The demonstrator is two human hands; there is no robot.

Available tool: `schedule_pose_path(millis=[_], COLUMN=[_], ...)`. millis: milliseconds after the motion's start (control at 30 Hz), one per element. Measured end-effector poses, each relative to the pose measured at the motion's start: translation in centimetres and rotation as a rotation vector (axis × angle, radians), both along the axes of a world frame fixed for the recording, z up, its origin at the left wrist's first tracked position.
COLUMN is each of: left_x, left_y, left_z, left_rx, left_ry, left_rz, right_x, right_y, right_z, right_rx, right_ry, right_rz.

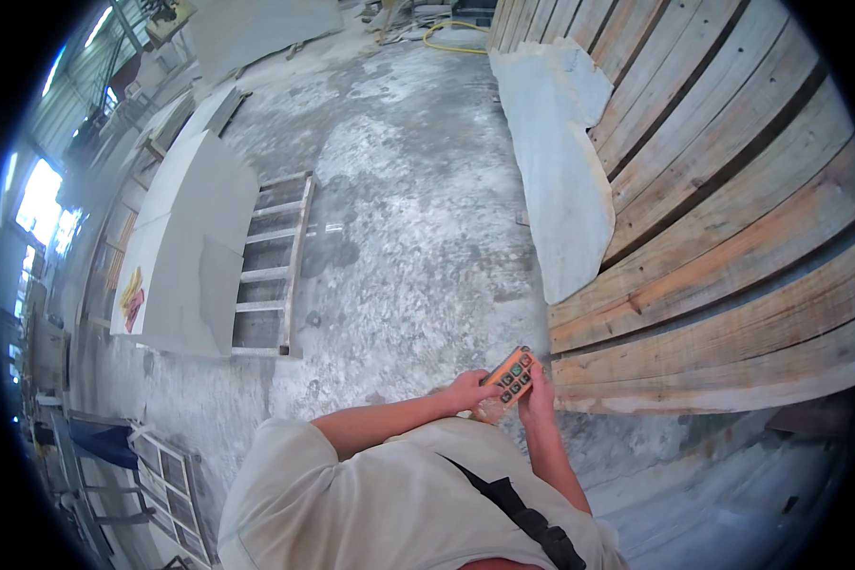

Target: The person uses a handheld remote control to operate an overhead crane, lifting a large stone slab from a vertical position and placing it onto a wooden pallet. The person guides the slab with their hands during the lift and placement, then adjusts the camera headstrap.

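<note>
Yellow and red cloth (131, 302) lies on a pale block (198, 242), near its closest corner, well off to my left. Slats of a pallet (264, 275) show along the block's right side, above the dusty grey floor (399, 275). Next comes my left hand (465, 391), partly closed, fingers against the left edge of an orange remote (515, 374). The remote slants between both hands, just beyond my belly, dark buttons facing up. My right hand (539, 395) curls round its right edge; I can't tell how the fingers sit underneath. Farther right, a ragged white slab (565, 180) lies against wooden planks (712, 252).
</note>
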State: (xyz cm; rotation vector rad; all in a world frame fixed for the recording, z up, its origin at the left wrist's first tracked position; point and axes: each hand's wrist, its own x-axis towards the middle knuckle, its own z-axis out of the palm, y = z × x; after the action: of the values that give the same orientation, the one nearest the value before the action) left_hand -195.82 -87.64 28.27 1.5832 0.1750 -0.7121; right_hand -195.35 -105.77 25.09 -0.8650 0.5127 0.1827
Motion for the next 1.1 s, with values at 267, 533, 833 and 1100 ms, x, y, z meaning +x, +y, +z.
schedule_pose_path(millis=[267, 533, 833, 1100], left_x=[0.1, 5.4, 14.6, 19.4], left_y=[2.5, 9.6, 21.6, 29.8], left_z=[-3.1, -4.6, -6.0, -7.6], left_rx=[-0.010, -0.182, -0.258, -0.341], left_ry=[0.107, 0.180, 0.179, 0.212], left_rz=[0.189, 0.396, 0.461, 0.527], right_x=[4.0, 11.6, 21.2, 27.2], right_y=[3.5, 11.4, 23.7, 32.6], right_z=[-1.9, -4.6, -4.5, -6.4], right_rx=[0.065, 0.022, 0.001, -0.101], right_ry=[0.074, 0.119, 0.040, 0.144], right_rz=[0.255, 0.448, 0.489, 0.547])
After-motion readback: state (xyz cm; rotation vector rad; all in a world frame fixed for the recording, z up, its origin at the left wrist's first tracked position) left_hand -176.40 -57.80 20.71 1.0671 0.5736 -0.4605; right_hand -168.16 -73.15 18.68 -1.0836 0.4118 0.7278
